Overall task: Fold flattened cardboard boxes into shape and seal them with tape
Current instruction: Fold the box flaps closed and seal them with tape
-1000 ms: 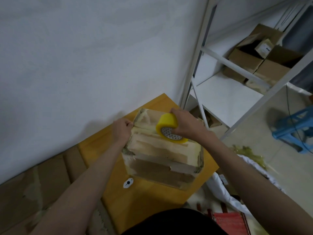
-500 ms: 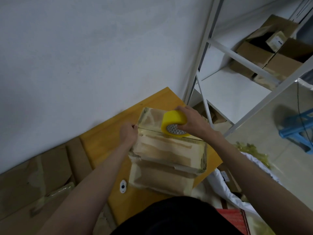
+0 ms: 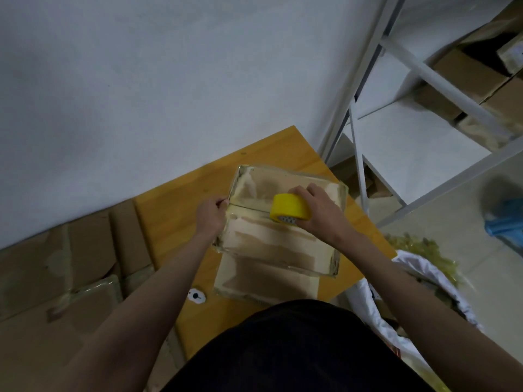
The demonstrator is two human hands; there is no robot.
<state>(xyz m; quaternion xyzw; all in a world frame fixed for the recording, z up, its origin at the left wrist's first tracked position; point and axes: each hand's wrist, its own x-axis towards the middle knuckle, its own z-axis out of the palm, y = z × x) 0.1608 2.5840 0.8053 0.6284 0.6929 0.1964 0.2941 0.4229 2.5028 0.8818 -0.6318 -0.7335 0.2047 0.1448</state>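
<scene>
A folded cardboard box (image 3: 271,244), covered in strips of glossy clear tape, stands on a small wooden table (image 3: 175,222). My right hand (image 3: 317,210) grips a yellow tape roll (image 3: 290,212) and holds it against the box's top face along the centre seam. My left hand (image 3: 210,215) presses on the box's left edge, its fingertips pinching at the end of the seam where the tape starts. The box's near side faces me.
Flattened cardboard boxes (image 3: 56,267) lie on the floor at left. A white metal shelf (image 3: 410,131) with open cartons (image 3: 481,77) stands at right. A white bag (image 3: 418,287) sits by my right arm, a blue stool (image 3: 506,222) beyond. A small white object (image 3: 196,296) lies on the table.
The view has tipped down so the box's top now faces me. My right hand has kept the yellow roll on the seam near its right part; my left hand stays at the left edge.
</scene>
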